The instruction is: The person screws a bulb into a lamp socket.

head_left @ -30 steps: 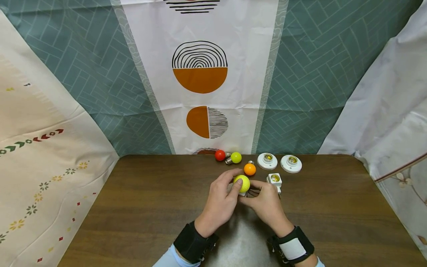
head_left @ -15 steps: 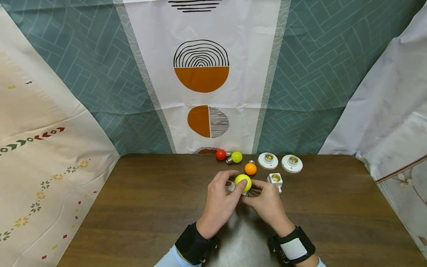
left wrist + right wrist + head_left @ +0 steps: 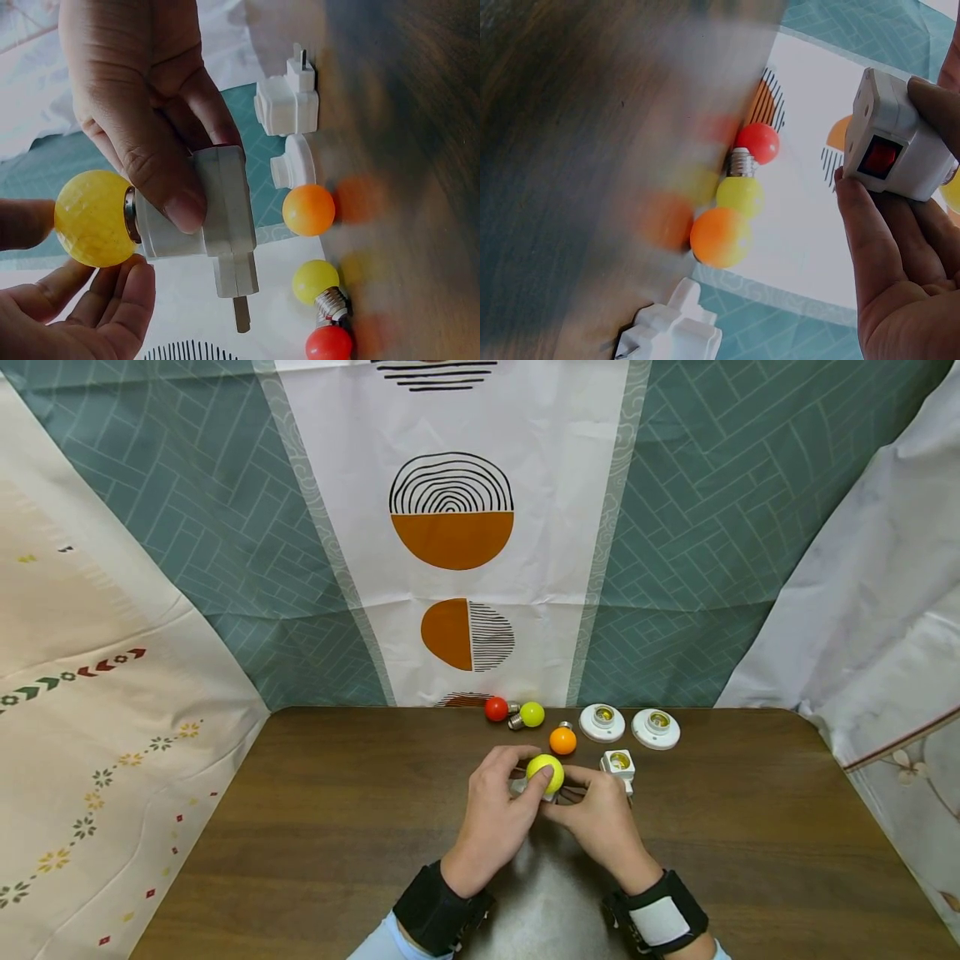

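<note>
Fingers (image 3: 131,300) of left hand (image 3: 495,822) pinch yellow bulb (image 3: 91,217); right hand (image 3: 600,827) grips white socket (image 3: 229,199).

Table (image 3: 315,827): brown wood grain, rounded far corners, pale glare (image 3: 543,902) at near middle. Rear: green cloth (image 3: 720,527), line-patterned, with white panel (image 3: 558,485) bearing orange-and-black motifs (image 3: 452,539). Left: cream cloth (image 3: 112,710), floral print. Right: white cloth (image 3: 870,610), creased.

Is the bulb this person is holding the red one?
No, the left hand pinches a yellow bulb; the red bulb lies on the table.
</note>
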A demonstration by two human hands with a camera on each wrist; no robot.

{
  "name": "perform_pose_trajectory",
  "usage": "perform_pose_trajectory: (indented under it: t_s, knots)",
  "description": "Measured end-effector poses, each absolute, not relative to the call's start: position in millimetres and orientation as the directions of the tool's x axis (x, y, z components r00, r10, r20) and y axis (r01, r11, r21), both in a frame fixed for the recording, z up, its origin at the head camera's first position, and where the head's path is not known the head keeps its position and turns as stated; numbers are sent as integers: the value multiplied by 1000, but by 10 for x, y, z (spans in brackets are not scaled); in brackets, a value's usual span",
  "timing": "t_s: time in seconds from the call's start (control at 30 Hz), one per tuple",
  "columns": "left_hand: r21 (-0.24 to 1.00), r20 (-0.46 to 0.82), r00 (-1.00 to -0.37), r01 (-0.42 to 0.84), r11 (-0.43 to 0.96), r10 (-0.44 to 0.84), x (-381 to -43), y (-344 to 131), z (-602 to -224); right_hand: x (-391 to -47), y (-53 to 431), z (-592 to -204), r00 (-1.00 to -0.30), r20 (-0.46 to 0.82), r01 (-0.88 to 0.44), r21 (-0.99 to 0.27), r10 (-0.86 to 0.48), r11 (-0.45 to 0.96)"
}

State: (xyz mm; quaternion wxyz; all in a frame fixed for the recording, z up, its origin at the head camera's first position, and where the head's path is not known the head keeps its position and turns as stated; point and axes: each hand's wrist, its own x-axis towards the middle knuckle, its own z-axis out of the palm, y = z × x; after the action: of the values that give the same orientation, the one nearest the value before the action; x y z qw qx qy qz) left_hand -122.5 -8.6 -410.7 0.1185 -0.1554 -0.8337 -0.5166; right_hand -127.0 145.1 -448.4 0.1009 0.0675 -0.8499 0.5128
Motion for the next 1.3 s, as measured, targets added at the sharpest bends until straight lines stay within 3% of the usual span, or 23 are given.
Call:
perform_pose_trajectory:
  t_s: [0.97, 1.3]
  knots:
    - [807, 370, -888, 452, 380, 272, -1250, -156, -4100, -1287, 1455, -4490, -963, 258, -266, -857, -78, 442]
    - [815, 395, -902, 432, 386, 175, -1256, -122, -4113, -1289, 1478, -4473, -963, 262, -260, -858, -58, 442]
